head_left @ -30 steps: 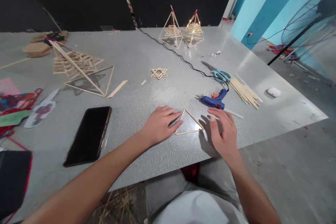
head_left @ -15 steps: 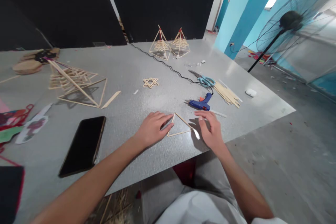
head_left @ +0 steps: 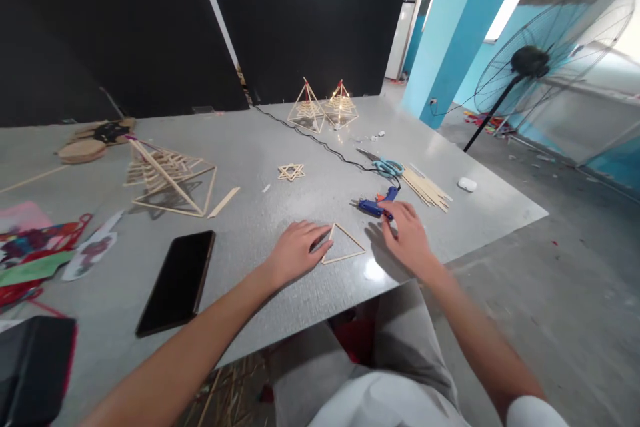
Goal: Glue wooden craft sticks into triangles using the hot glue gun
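A triangle of thin wooden sticks [head_left: 350, 256] lies flat near the table's front edge. My left hand [head_left: 299, 250] rests at its left side, thumb and forefinger closed on the left stick. To the right, my right hand [head_left: 406, 233] is at the blue glue gun [head_left: 371, 207], its thumb and fingertips around the handle; the gun lies on its side with an orange trigger. Behind the triangle sits a six-pointed stick star [head_left: 291, 172]. Light blue scissors [head_left: 387, 167] and a bundle of flat sticks [head_left: 426, 188] lie beyond the gun.
A black phone [head_left: 176, 282] lies left of my left arm. A larger stick pyramid [head_left: 170, 177] stands at the left, two smaller ones [head_left: 307, 110] at the back. A black cord crosses the table [head_left: 240, 147]. A white case [head_left: 467, 184] sits at the right.
My right hand has moved from beside the triangle up to the glue gun and its fingers have closed on the handle. My left hand stays at the triangle. The camera view has shifted slightly.
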Tool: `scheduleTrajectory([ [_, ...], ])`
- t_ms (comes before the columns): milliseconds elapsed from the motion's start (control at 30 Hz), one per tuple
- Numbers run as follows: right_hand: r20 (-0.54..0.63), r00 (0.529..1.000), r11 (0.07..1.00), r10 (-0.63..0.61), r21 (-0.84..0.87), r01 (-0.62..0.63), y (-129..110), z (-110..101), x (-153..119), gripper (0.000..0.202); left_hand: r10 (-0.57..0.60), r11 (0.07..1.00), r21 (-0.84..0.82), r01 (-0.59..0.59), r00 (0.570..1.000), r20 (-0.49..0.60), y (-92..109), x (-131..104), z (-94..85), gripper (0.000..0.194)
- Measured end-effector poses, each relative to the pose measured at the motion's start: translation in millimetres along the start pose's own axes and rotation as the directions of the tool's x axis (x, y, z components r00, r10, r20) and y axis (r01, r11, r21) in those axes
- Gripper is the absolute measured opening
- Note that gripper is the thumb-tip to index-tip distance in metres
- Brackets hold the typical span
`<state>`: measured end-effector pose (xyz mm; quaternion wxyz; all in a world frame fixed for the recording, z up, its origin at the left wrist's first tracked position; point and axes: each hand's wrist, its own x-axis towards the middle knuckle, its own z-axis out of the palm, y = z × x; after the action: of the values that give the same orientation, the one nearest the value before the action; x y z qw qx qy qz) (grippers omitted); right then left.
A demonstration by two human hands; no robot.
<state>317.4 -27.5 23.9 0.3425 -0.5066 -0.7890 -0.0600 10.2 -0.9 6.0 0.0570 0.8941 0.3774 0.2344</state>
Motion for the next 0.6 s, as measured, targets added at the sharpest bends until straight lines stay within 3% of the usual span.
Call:
scheduleTrajectory([
  [100,0.125,0.990,0.995,-0.059,-0.069,0.068,39,-10,28,0.045,-0.006,1.000,-0.005,0.006,1.000,0.005,0,0,-0.1,0.042],
  [233,0.348,0.918,0.970,-0.189,-0.081,0.230,78,-12,65,0.053,-0.015,1.000,-0.006,0.015,1.000,0.012,1,0,-0.8,0.041],
  [433,0.545,0.757,0.912,-0.362,0.038,0.409,101,-12,86,0.047,-0.044,0.999,0.001,0.044,0.998,0.053,-1,-1,1.3,0.045],
  [600,0.580,0.714,0.911,-0.392,0.137,0.389,112,-12,87,0.047,-0.072,0.997,-0.004,0.072,0.994,0.082,-2,-3,5.0,0.050],
])
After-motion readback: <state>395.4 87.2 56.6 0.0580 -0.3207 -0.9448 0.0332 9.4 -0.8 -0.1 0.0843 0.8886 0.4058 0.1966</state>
